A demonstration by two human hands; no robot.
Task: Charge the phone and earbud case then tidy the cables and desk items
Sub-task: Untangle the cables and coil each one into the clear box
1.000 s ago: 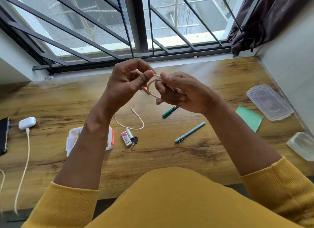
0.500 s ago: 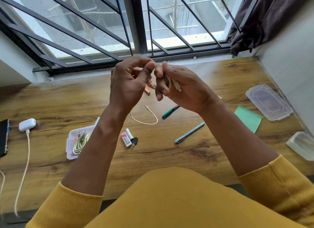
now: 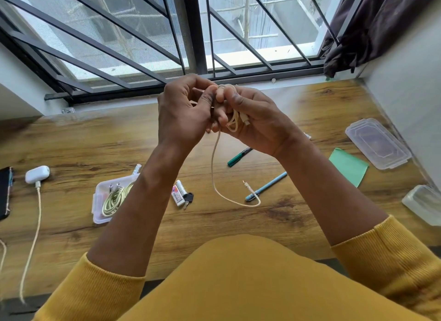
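Lower now hangs the cable [image 3: 216, 167] tail as my right hand [image 3: 253, 120] grips the coil, left hand [image 3: 183, 115] pinching — keep each loop snug.

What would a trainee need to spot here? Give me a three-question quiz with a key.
1. True or false: the earbud case has a cable plugged in.
2. What do both hands hold? A) pen B) cable C) key
3. Fill in: the tray holds a coiled ____.

Key: 1 true. 2 B: the left hand and right hand coil a cable whose loose end hangs to the desk. 3 cable.
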